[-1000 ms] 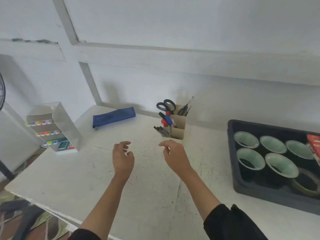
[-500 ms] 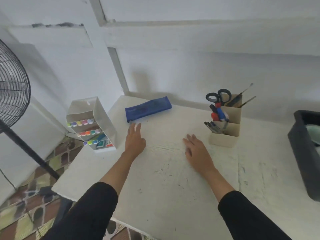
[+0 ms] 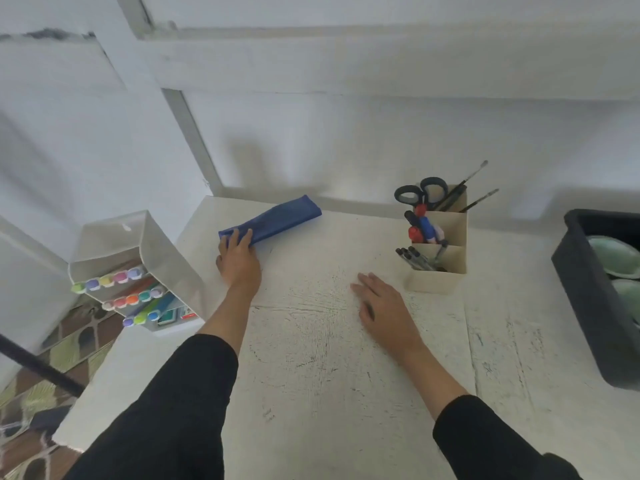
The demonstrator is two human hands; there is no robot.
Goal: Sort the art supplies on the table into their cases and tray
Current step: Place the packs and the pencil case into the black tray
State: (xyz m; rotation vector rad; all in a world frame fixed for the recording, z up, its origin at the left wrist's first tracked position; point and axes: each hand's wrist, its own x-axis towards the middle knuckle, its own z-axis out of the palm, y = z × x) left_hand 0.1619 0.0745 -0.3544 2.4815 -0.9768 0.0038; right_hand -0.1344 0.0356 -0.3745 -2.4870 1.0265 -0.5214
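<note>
Marker rack [image 3: 138, 271], desk organizer [image 3: 446, 271] (scissors [image 3: 420, 194] inside), tray [image 3: 588, 292]

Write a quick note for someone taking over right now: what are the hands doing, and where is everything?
Left hand: fingers resting on the pouch's near end, not gripping.
Right hand: flat on the table, empty.
Markers are in the case, left; scissors, pens, brushes in the holder; cups in the tray, right.
Left to do: likely the pouch.
</note>
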